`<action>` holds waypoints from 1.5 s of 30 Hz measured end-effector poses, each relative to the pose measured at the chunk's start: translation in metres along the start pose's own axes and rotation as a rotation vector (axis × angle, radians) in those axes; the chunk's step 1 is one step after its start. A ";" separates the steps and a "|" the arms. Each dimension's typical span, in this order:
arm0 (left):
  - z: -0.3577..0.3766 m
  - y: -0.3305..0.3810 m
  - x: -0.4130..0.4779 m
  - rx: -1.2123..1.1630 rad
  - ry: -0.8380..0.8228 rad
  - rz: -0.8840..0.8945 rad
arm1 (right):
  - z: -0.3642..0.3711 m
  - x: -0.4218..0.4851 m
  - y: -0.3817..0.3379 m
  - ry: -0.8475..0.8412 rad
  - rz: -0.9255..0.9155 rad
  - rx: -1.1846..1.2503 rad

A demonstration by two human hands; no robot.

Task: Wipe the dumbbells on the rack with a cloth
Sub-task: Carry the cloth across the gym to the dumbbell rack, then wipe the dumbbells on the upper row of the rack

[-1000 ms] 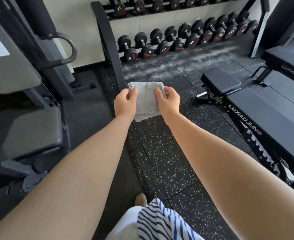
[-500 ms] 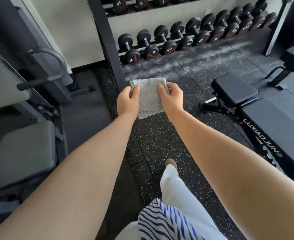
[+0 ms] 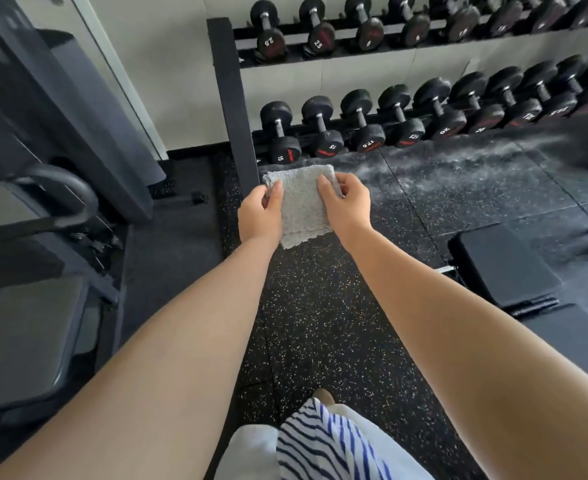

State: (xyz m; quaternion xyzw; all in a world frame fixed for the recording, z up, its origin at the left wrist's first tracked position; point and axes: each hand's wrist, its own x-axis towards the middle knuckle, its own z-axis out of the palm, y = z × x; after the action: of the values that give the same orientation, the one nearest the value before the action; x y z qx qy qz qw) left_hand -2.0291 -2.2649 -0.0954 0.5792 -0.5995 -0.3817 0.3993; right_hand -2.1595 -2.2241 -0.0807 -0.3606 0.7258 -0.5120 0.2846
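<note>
At frame centre, a folded grey cloth (image 3: 303, 206) is pinched by left hand (image 3: 259, 216) and right hand (image 3: 348, 206); dumbbells (image 3: 320, 133) on the rack (image 3: 232, 98), upper frame, appear not yet wiped.

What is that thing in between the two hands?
A folded grey cloth. The left hand pinches one side and the right hand the other, seen in the head view.

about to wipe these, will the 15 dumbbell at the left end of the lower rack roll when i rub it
Probably too heavy to shift: the 15 dumbbell has thick, solid-looking heads. Those heads look round, so it might turn slightly on the rack rails. The cloth hangs limp, so it should wrap the handle easily.
</note>
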 end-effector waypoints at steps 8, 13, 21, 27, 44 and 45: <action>0.036 0.005 0.065 0.037 0.042 -0.049 | 0.017 0.083 0.015 -0.044 0.030 -0.009; 0.056 0.004 0.124 0.045 0.051 -0.029 | 0.038 0.140 0.014 -0.043 0.048 -0.004; 0.085 0.008 0.272 0.053 0.036 0.022 | 0.095 0.273 -0.009 -0.015 0.044 -0.021; 0.083 0.013 0.383 0.044 0.036 0.034 | 0.150 0.362 -0.039 0.016 0.049 0.034; 0.128 0.011 0.576 0.049 -0.006 0.106 | 0.224 0.535 -0.058 0.063 0.099 -0.038; 0.132 0.013 0.592 0.042 0.001 0.110 | 0.229 0.550 -0.062 0.064 0.096 -0.040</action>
State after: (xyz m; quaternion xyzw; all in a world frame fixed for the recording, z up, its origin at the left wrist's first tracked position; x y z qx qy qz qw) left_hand -2.1617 -2.8566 -0.1131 0.5538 -0.6381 -0.3463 0.4078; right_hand -2.2840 -2.8082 -0.1182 -0.3144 0.7612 -0.4942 0.2784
